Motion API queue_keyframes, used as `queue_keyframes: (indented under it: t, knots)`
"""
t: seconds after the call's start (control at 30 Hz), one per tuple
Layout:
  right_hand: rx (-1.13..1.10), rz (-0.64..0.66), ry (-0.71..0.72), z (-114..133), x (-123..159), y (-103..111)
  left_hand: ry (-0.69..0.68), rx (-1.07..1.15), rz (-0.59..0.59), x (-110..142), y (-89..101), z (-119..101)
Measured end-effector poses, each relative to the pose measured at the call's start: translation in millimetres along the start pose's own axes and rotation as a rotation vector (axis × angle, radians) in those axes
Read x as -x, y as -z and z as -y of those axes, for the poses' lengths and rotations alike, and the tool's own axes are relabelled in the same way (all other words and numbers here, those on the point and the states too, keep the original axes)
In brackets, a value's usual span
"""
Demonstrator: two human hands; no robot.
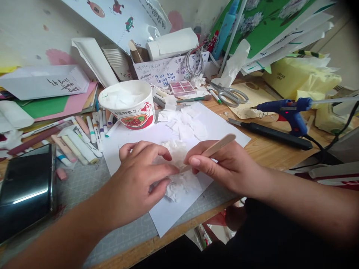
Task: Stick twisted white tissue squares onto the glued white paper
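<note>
My right hand (221,168) is closed around a wooden craft stick (220,145), its upper end pointing up to the right and its lower end among crumpled white paper pieces (178,188). My left hand (146,168) has its fingers apart and bent, with the fingertips at the left side of these pieces; what lies right under them is partly hidden. Beneath is a white paper sheet (165,220), set at an angle. More torn paper scraps (187,121) lie on it farther back. A printed paper bowl (140,112) holding white paper stands behind my left hand.
Markers (81,140) crowd the left, beside a black glossy device (26,190). At the right are a blue glue gun (291,112) with a cable, a black utility knife (275,134) and scissors (230,93). A paint palette (182,88) and brush (195,98) lie at the back.
</note>
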State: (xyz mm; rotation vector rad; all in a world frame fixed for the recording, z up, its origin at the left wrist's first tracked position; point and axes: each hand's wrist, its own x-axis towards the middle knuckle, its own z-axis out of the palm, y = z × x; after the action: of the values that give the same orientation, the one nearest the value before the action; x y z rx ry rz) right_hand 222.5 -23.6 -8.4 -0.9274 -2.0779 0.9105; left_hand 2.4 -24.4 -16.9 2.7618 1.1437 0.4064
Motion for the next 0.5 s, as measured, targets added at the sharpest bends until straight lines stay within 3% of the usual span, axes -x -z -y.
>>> queue_keyframes:
  t: [0.17,0.3,0.37,0.5]
  knots:
    - [-0.048,-0.204,-0.021,-7.1,-1.9,17.1,-0.003,0.031,0.000,0.8,0.8,0.0]
    - [0.283,-0.351,0.115,-32.0,-9.4,42.7,-0.013,0.066,-0.038,3.0,-1.2,0.6]
    - [0.415,-0.310,0.120,-46.0,-15.4,55.5,-0.010,0.080,-0.058,3.7,-3.4,1.1]
    - [0.551,0.087,-0.033,-63.0,-24.7,66.3,-0.010,0.081,-0.097,4.0,-7.2,2.3]
